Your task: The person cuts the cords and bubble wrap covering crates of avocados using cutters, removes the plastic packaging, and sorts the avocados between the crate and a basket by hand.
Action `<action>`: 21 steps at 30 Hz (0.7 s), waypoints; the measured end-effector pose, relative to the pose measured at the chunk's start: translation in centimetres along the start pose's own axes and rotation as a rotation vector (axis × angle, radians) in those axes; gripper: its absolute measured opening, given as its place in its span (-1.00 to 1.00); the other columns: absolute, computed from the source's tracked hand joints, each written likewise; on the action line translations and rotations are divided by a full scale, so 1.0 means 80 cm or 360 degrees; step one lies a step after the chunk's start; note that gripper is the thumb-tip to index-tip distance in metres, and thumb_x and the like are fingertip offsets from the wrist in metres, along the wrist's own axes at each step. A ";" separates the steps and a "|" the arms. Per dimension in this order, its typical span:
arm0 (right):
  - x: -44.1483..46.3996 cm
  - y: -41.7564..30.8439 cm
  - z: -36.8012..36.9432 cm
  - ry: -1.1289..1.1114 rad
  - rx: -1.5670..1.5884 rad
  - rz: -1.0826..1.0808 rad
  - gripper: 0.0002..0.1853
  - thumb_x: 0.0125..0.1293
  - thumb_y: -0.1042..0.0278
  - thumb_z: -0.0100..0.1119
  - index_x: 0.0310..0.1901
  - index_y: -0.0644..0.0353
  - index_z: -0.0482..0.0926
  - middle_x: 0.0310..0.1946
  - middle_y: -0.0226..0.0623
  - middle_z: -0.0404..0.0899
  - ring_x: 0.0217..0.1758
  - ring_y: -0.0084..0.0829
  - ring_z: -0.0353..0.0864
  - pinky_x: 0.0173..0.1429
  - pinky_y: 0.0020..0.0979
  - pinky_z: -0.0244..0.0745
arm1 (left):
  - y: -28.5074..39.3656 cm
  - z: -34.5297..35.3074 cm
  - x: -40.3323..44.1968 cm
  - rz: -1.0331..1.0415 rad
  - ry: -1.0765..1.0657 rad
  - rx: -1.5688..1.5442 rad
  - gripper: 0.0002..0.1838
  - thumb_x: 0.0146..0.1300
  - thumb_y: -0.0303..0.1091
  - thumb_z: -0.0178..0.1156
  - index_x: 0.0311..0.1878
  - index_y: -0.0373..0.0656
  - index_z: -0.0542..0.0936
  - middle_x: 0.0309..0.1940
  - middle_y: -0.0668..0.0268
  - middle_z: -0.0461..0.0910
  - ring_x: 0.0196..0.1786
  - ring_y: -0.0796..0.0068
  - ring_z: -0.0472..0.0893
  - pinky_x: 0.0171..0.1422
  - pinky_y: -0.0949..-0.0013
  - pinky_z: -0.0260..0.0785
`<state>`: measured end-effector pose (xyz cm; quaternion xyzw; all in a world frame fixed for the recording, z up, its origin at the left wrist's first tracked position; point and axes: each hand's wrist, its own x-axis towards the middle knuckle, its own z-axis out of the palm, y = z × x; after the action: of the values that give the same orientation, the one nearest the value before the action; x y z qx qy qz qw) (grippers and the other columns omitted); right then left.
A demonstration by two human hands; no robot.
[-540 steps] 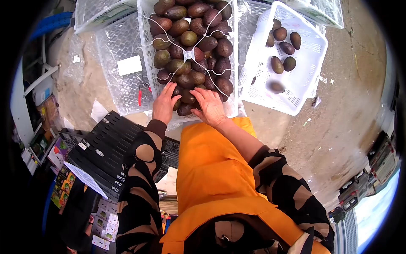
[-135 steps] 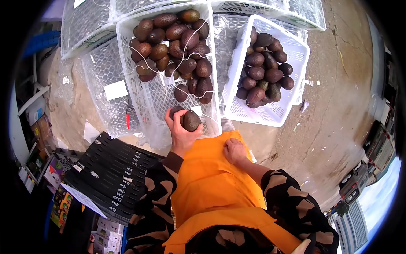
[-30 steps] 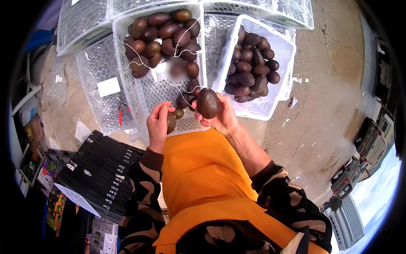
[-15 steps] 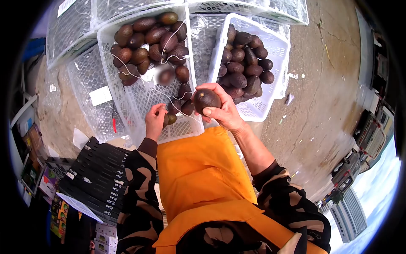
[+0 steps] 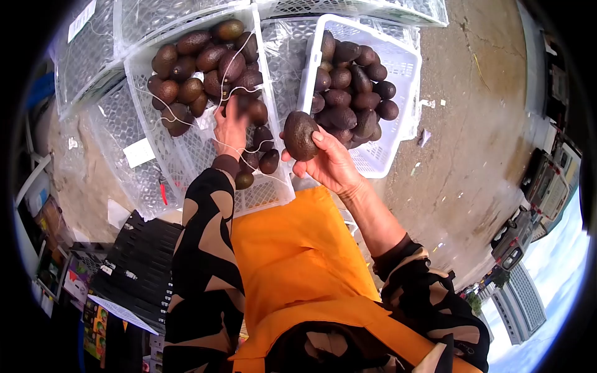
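The avocado [image 5: 301, 135] was dark brown, bumpy and shaped like an egg. The right hand [image 5: 329, 160] had its fingers wrapped around it, near the right edge of the left crate [image 5: 264, 196]. The left hand [image 5: 230, 132] reached into that crate, by more avocados [image 5: 189, 90]; I could not tell if it held one. White strings [image 5: 231, 64] got in its way. In the white crate [image 5: 401, 71], the pile stopped before the right edge, and brown floor [image 5: 460, 124] stretched out beyond

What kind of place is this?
Probably an outdoor produce sorting or packing yard: avocados sit in white plastic crates on bare ground, with vehicles and open sky at the right edge.
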<state>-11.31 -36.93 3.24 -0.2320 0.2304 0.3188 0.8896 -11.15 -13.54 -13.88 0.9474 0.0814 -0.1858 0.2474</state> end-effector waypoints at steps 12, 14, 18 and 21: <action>-0.072 0.047 -0.018 0.0184 0.0384 0.0129 -0.35 0.38 -0.11 0.15 0.36 0.13 0.38 0.43 -0.14 0.35 0.46 -0.09 0.36 0.40 0.04 0.36 | 0.112 -0.116 -0.202 -0.0999 0.0135 -0.2198 -0.70 0.56 -0.15 -0.07 0.06 -0.19 0.46 -0.30 0.26 0.57 -0.23 0.39 0.62 -0.06 0.36 0.47; -0.100 0.062 -0.015 0.0221 0.0560 0.0167 -0.28 0.30 -0.25 0.19 0.35 0.05 0.42 0.49 -0.11 0.26 0.51 -0.05 0.26 0.46 0.14 0.26 | 0.202 -0.124 -0.206 -0.0306 -0.0055 -0.1923 -0.59 0.58 -0.16 -0.07 0.32 -0.21 0.28 0.06 0.23 0.48 0.19 0.42 0.40 0.35 0.33 0.19; -0.082 -0.070 -0.030 0.0408 0.0130 -0.0352 -0.24 0.26 -0.34 0.16 0.33 0.05 0.44 0.48 -0.12 0.27 0.46 -0.09 0.35 0.42 0.18 0.31 | 0.208 -0.102 -0.201 -0.0159 0.0305 -0.1708 -0.67 0.48 -0.31 0.09 0.23 -0.19 0.38 0.18 0.17 0.46 0.23 0.31 0.42 0.34 0.24 0.21; -0.059 -0.128 -0.067 0.1381 -0.1299 -0.0665 -0.21 0.33 -0.15 0.25 0.44 0.17 0.28 0.41 -0.09 0.31 0.48 -0.23 0.29 0.48 -0.06 0.23 | 0.062 -0.032 -0.182 -0.0456 0.0425 -0.1152 -0.73 0.34 -0.44 0.17 0.09 -0.16 0.53 0.20 0.17 0.45 0.27 0.16 0.40 0.34 0.14 0.22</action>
<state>-9.04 -49.15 4.42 -0.7010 0.3798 0.0775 0.5987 -22.46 -17.49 -3.92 0.7941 0.3040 -0.0532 0.5236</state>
